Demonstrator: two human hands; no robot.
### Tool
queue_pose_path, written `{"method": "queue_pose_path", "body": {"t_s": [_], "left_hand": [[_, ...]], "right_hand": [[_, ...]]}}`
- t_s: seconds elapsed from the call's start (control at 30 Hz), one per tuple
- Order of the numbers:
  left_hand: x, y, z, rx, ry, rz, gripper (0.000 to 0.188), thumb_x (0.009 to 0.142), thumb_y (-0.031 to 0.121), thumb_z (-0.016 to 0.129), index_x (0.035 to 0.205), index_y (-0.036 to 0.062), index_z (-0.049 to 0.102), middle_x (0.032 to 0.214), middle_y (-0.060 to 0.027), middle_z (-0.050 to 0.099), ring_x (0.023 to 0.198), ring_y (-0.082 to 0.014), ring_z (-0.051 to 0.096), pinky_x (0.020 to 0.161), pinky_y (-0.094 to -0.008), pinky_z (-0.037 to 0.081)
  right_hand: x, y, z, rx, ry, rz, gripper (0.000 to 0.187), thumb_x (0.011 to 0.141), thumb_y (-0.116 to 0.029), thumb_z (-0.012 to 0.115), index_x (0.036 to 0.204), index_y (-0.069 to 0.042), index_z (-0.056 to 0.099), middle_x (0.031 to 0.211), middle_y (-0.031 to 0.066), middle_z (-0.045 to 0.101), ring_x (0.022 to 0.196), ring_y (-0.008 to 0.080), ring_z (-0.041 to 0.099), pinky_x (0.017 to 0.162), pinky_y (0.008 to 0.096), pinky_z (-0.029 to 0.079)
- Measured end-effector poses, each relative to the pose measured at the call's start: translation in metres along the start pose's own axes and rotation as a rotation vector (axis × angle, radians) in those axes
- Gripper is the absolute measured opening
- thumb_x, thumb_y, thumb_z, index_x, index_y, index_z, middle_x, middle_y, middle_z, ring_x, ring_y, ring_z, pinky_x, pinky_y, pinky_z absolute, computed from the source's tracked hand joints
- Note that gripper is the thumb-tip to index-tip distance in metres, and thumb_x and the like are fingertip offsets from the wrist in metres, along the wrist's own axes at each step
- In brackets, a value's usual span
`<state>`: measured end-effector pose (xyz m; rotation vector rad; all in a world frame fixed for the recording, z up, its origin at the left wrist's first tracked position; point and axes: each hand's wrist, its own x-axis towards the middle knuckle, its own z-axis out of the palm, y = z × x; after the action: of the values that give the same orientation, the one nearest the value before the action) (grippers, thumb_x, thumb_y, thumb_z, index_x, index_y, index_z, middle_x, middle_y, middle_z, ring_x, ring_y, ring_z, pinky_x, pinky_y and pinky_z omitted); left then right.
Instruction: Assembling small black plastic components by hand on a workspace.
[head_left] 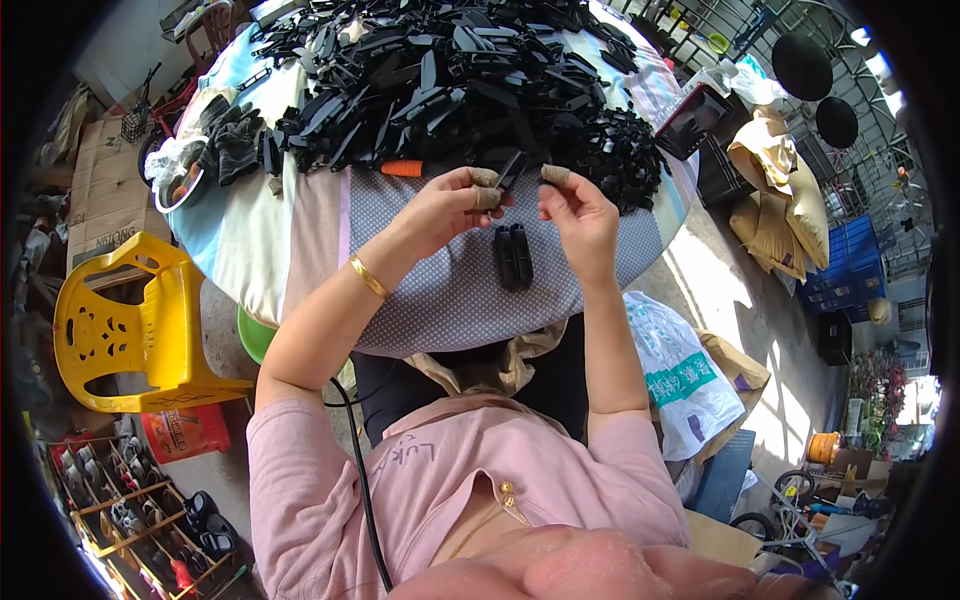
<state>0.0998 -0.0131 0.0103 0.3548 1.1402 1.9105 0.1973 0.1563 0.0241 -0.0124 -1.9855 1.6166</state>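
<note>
A slim black plastic piece (512, 170) is pinched between the fingertips of my left hand (448, 208), pointing up and away from me. Tan tape wraps several fingertips of that hand. My right hand (582, 212) is closed just to the right of the piece, its taped index finger bent towards the thumb. Whatever those fingers hold, if anything, is too small to tell. Below the gap between my hands, two black oblong parts (514, 257) lie side by side on the dotted tablecloth (430, 300). An orange ribbed cylinder (402, 168) rests beyond my left hand.
A large heap of black plastic parts (430, 80) covers the far table. Dark gloves (232, 138) lie at its left, a phone-like screen (692, 120) at its right. A yellow chair (165, 320) stands left of the table; a white bag (680, 380) sits near my right elbow.
</note>
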Motion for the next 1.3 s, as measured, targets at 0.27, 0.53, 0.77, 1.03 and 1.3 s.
{"method": "queue_pose_path", "body": {"t_s": [0.27, 0.53, 0.77, 1.03, 1.3], "left_hand": [[-0.010, -0.003, 0.025, 0.182, -0.209, 0.097, 0.071, 0.079, -0.001, 0.062, 0.140, 0.0130, 0.028, 0.113, -0.0117, 0.051, 0.094, -0.0190, 0.060, 0.082, -0.0347, 0.054], [-0.013, -0.001, 0.030, 0.136, -0.121, 0.031, 0.051, 0.089, 0.012, 0.054, 0.135, 0.0049, 0.032, 0.114, -0.0128, 0.053, 0.090, -0.0229, 0.063, 0.078, -0.0362, 0.056], [-0.013, -0.001, 0.030, 0.199, -0.143, 0.081, 0.046, 0.090, 0.014, 0.054, 0.131, 0.0022, 0.037, 0.111, -0.0101, 0.056, 0.090, -0.0209, 0.063, 0.077, -0.0330, 0.056], [-0.018, -0.005, 0.031, 0.271, -0.059, 0.148, 0.043, 0.089, 0.010, 0.054, 0.129, 0.0004, 0.043, 0.103, -0.0091, 0.058, 0.087, -0.0146, 0.061, 0.075, -0.0295, 0.056], [-0.010, -0.006, 0.037, 0.259, -0.072, 0.112, 0.043, 0.091, 0.016, 0.052, 0.131, 0.0041, 0.042, 0.104, -0.0063, 0.058, 0.091, -0.0129, 0.060, 0.078, -0.0270, 0.053]], "right_hand": [[-0.001, -0.008, 0.002, -0.480, 0.063, -0.394, 0.012, 0.079, -0.002, 0.066, 0.090, 0.002, 0.064, 0.084, 0.0085, 0.063, 0.069, 0.0151, 0.061, 0.059, 0.0247, 0.049], [-0.004, -0.009, 0.007, -0.497, 0.107, -0.494, 0.009, 0.077, -0.002, 0.066, 0.084, 0.002, 0.063, 0.081, 0.0107, 0.063, 0.068, 0.0217, 0.062, 0.058, 0.0274, 0.049], [-0.004, -0.007, 0.006, -0.497, 0.055, -0.517, 0.008, 0.078, -0.001, 0.064, 0.085, 0.003, 0.062, 0.084, 0.0125, 0.062, 0.070, 0.0239, 0.062, 0.060, 0.0287, 0.049], [-0.012, -0.020, 0.002, -0.499, -0.184, -0.458, 0.018, 0.082, -0.011, 0.063, 0.088, 0.006, 0.060, 0.097, 0.0156, 0.057, 0.078, 0.0269, 0.060, 0.067, 0.0313, 0.048], [-0.023, -0.020, -0.006, -0.468, -0.066, -0.392, 0.020, 0.076, -0.006, 0.066, 0.091, 0.005, 0.060, 0.081, 0.0107, 0.058, 0.070, 0.0217, 0.059, 0.062, 0.0288, 0.048]]}}
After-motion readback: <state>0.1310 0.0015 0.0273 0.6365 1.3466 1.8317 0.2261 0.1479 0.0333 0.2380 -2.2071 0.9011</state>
